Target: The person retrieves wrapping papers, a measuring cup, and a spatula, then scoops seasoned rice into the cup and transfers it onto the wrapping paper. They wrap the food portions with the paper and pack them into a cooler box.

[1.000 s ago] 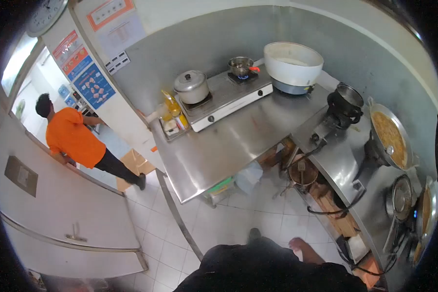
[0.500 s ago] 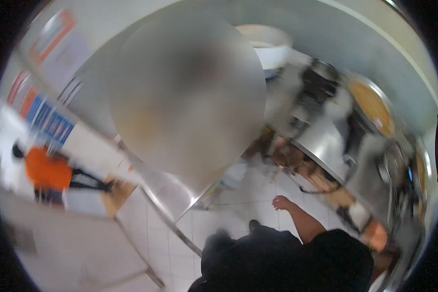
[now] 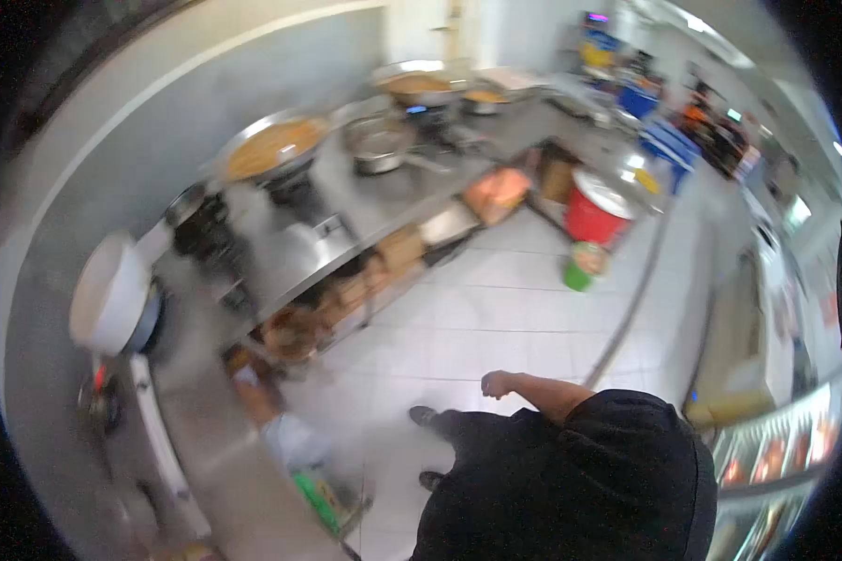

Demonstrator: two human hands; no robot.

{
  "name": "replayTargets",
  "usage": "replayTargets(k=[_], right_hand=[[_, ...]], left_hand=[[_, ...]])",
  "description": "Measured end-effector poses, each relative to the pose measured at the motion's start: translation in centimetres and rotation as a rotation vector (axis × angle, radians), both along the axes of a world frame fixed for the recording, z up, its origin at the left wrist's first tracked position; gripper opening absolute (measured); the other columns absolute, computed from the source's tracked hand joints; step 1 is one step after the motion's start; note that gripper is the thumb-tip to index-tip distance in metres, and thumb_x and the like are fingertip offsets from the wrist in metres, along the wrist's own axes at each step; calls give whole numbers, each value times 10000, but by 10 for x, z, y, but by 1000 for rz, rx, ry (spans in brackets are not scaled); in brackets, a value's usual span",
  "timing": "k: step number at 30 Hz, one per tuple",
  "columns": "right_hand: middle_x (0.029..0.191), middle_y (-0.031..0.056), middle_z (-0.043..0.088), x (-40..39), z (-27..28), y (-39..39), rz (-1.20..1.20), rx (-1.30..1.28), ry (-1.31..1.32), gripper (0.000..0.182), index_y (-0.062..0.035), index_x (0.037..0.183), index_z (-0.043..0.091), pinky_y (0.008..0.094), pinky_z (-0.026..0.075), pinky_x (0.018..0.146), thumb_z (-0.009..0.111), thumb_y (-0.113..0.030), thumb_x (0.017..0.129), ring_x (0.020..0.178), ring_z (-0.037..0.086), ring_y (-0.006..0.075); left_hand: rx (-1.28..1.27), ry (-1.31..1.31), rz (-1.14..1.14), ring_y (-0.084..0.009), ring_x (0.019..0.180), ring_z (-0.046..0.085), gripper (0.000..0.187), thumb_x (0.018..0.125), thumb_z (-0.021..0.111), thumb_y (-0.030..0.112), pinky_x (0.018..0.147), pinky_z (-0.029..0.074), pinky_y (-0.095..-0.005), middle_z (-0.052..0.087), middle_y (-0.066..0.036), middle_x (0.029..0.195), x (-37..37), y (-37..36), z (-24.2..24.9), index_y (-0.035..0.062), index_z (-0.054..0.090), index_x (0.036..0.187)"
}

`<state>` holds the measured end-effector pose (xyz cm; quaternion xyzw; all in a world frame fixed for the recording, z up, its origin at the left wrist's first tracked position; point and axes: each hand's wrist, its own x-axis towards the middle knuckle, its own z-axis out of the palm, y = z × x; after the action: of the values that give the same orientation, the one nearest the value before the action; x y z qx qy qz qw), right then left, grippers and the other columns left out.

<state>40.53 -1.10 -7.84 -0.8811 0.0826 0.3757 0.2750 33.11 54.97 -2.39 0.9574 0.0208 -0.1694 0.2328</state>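
Note:
My right hand (image 3: 498,383) hangs over the white tiled floor (image 3: 449,309), at the end of a bare forearm below a black sleeve. Its fingers look loosely curled, and nothing shows in them. It touches nothing. The steel counter (image 3: 365,220) runs beyond it, with a wide pan of orange-brown food (image 3: 276,148) on top. Beside that pan is a smaller metal pan with a handle (image 3: 379,148). A second wide pan (image 3: 416,82) stands farther along. My left hand is out of view.
A red bucket (image 3: 594,220) with a pale top stands on the floor beside a green tub (image 3: 578,271). A large white pot (image 3: 110,294) sits at the counter's left end. Lit glass-fronted shelves (image 3: 776,458) are at lower right. Blue crates (image 3: 669,150) stand farther back.
My view has swung right along the counter, so the pans have shifted left. The wall notices and the person in orange at left have left the view. My right hand remains low, over the floor.

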Motion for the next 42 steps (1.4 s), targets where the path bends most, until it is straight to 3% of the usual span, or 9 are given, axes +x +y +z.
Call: replayTargets(k=[6, 9, 12, 15, 22, 27, 35, 39, 42], right_hand=[[956, 125, 755, -251, -147, -140, 104, -70, 105, 339, -45, 1054, 728, 425, 582, 579, 678, -309, 849, 730, 735, 261], [1018, 108, 745, -356, -24, -127, -430, -97, 109, 376, -63, 1156, 719, 403, 606, 593, 678, -298, 864, 834, 740, 252], [1106, 110, 737, -490, -124, -156, -572, -5, 160, 403, -80, 1232, 697, 418, 622, 646, 646, -290, 892, 906, 743, 239], [1129, 102, 739, -557, -12, -135, -1219, 239, 256, 384, -113, 1243, 690, 425, 592, 744, 624, -314, 922, 936, 741, 232], [909, 104, 745, -719, -40, -184, -1588, 333, -73, 264, -75, 1051, 676, 331, 547, 543, 715, -283, 893, 746, 743, 204], [953, 117, 744, -723, -11, -270, -1531, 249, -152, 370, -53, 1161, 689, 353, 586, 665, 721, -311, 898, 794, 739, 213], [928, 115, 740, -716, 33, -471, -1828, 448, -336, 312, -44, 1130, 692, 381, 579, 642, 664, -278, 925, 753, 734, 218], [1083, 135, 738, -754, 46, -560, -1726, 315, 111, 311, -105, 1163, 720, 400, 581, 727, 702, -272, 901, 859, 739, 202], [1120, 129, 734, -804, 34, -610, -2008, 618, 102, 357, -83, 1231, 666, 433, 581, 724, 662, -285, 936, 875, 743, 244]], left_hand=[[49, -91, -366, -312, 654, 654, 160, 819, 651, 231, 638, 530, -434, 704, -152, 783, 34, -74, 0, 110, 699, 912], [75, -130, -519, -316, 648, 652, 144, 815, 652, 217, 635, 529, -436, 703, -154, 775, 30, -130, 0, 108, 702, 894], [114, -171, -648, -321, 642, 650, 129, 810, 652, 204, 632, 529, -438, 701, -155, 767, 16, -195, 2, 106, 705, 875], [156, -213, -739, -325, 637, 649, 114, 805, 653, 190, 629, 528, -440, 699, -156, 759, -12, -268, -3, 104, 708, 856], [278, -373, -888, -336, 623, 645, 87, 794, 654, 158, 623, 526, -444, 695, -158, 741, -94, -443, -15, 99, 715, 812], [3, -391, -857, -411, 610, 614, 131, 709, 618, 56, 605, 521, -464, 635, -177, 645, -135, -589, 21, 84, 623, 581], [-32, 1268, -1147, -200, 819, 700, 379, 874, 697, 104, 660, 544, -355, 741, -86, 999, -42, -868, 29, 107, 627, 1246], [277, 501, -1276, -260, 998, 719, 579, 819, 815, 338, 880, 555, -394, 735, -161, 1150, -18, -1090, 14, 85, 602, 1294], [-60, 108, -1429, -281, 959, 725, 515, 842, 798, 328, 859, 565, -406, 744, -150, 1074, -30, -1261, -13, 50, 620, 1238]])
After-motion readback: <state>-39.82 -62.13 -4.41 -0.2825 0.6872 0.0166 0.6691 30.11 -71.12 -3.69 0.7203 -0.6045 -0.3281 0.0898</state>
